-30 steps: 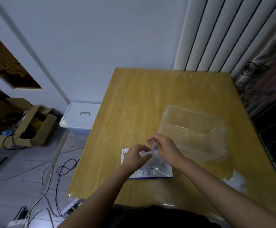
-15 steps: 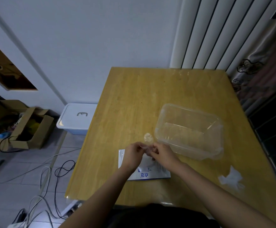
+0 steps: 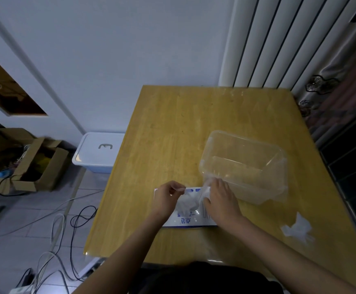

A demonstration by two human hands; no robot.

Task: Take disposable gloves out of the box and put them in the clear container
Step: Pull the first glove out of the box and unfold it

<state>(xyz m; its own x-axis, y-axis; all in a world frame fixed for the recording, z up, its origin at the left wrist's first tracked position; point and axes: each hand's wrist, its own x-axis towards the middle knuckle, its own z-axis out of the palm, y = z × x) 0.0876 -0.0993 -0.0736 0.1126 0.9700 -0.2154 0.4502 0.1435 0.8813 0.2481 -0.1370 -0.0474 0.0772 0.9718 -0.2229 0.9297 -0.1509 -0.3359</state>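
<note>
Off table's left edge, on floor: cardboard box, white lidded bin, loose cables. Near front edge of table, about midway: left hand, fingers curled, pinching thin edge of glove. Glove pulled out as crumpled clear-white film between both hands, just above flat white-blue glove box lying on table under them. Right hand gripping other end of same glove, bunched, at near-left corner of clear container; touching it or just beside, cannot tell. Container open-topped, on right half of table, no gloves made out inside. Loose glove near front-right corner, outside container. Handling guess: nearly weightless, limp, clingy, easy to tear or to drag a second one out; best pinched at cuff edge, kept bunched for drop. Room: short lift over near wall, wide bare table behind and to left; container light, likely to slide if bumped; right edge close by loose glove.
</note>
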